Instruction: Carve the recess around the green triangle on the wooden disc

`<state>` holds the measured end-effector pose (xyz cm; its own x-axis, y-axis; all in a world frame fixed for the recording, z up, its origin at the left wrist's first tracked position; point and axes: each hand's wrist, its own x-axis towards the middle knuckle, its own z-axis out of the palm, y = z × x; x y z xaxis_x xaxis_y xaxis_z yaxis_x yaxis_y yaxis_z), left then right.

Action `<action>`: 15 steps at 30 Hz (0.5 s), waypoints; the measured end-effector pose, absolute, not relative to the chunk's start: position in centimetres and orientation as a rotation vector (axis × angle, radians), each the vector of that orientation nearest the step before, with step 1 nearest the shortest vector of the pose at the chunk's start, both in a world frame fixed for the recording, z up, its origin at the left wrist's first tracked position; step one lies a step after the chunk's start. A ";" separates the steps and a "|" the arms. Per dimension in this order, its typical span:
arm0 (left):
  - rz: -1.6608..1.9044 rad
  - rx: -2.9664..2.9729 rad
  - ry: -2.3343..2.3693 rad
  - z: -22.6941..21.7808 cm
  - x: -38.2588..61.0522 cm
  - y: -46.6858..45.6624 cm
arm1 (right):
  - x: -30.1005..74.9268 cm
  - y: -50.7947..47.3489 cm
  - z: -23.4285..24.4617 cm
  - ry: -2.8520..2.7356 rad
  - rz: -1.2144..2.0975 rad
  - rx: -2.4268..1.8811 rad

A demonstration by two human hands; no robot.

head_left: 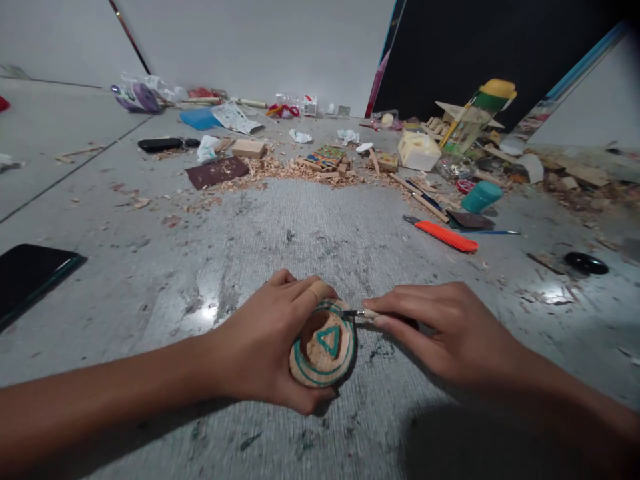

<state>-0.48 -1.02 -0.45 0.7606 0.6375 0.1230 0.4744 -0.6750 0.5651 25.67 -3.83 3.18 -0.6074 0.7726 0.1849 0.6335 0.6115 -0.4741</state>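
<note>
The left hand (273, 337), arched over the left side of a round wooden carving (329, 341), gripped it on the grey surface (300, 227); the right hand (440, 327) pinched a carving tool (359, 313) at its rim. Beyond it, a printed sheet (237, 119) was illegible.
</note>
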 end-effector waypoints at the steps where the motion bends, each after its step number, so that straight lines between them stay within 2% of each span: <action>1: 0.429 2.455 0.832 -0.6 -0.5 -1.0 | 25.7 -3.7 3.6 -2.478 0.513 -1.130; 7: 0.467 2.491 0.836 -0.7 -0.6 -0.9 | 25.9 -3.1 4.5 -2.532 0.469 -1.128; 10: 0.512 2.497 0.876 -0.7 -0.6 -1.0 | 25.7 -3.3 3.9 -2.522 0.523 -1.170; 15: 0.607 2.590 0.900 -0.7 -0.5 -1.0 | 25.6 -3.6 2.5 -2.487 0.421 -1.188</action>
